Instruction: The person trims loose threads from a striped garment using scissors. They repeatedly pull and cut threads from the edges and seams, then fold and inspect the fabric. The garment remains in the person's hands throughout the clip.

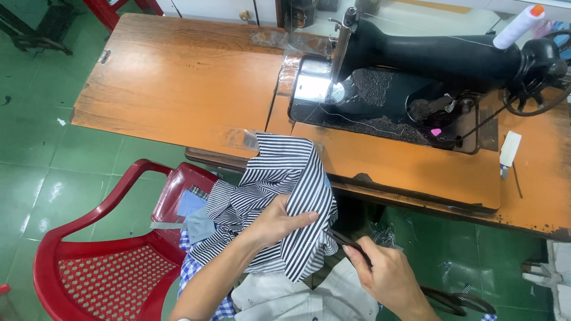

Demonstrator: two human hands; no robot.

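A left hand [279, 223] grips striped cloth [279, 184] at the surface [178, 77] edge while the right hand [380, 270] pinches scissors [348, 241] at its hem. The cloth is not yet under the sewing machine [428, 65]; a red chair [113, 261] stands alongside.

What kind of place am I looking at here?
Probably a small tailoring or sewing workshop: a black sewing machine set into a worn wooden table, a thread spool on top, and striped fabric held in the left hand.
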